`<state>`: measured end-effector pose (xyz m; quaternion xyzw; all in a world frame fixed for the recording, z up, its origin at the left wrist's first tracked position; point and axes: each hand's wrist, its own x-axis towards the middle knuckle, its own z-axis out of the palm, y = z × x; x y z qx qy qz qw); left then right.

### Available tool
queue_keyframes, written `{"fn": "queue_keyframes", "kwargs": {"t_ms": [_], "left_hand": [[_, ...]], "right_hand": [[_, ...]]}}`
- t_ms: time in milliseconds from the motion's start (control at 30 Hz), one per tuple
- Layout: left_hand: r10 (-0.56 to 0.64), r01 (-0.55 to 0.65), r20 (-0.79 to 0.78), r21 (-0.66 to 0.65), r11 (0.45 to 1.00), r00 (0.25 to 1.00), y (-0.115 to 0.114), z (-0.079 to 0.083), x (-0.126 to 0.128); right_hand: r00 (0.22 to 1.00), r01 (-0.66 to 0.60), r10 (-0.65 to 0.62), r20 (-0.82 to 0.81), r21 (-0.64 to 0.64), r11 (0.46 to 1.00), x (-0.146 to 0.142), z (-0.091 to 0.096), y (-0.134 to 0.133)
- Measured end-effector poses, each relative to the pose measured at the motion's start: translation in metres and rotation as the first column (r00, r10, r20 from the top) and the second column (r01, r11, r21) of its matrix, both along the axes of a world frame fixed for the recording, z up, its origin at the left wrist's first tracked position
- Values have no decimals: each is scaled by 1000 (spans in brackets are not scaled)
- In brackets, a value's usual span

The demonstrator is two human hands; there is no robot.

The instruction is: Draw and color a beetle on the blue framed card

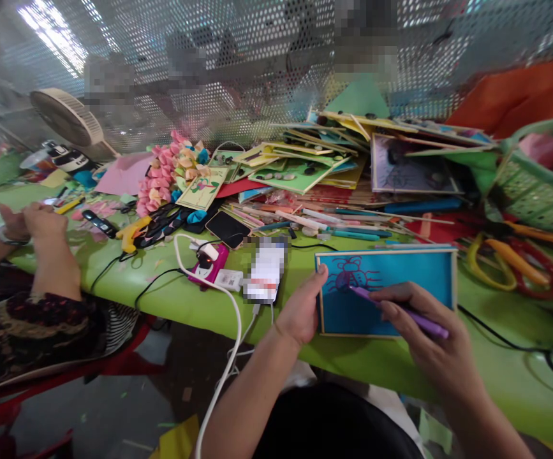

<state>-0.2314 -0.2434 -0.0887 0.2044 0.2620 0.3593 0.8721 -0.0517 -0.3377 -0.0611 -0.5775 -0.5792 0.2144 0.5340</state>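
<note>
A blue card with a wooden stick frame lies on the green table in front of me. A dark line drawing fills its upper left part. My left hand grips the card's left edge, thumb on top. My right hand holds a purple marker, its tip resting on the card just under the drawing.
A pile of finished cards and loose pens lies behind. Orange-handled scissors and a green basket sit right. A phone, charger cables and a glue gun lie left, where another person's hands rest.
</note>
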Motion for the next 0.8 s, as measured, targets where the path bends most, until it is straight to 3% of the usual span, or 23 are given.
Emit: {"fn": "queue_keyframes", "kwargs": {"t_ms": [800], "left_hand": [[-33,34,30,-10,999,999,1,-1,0]], "right_hand": [[998,-55,54,23,43,998,-4,6,5]]}}
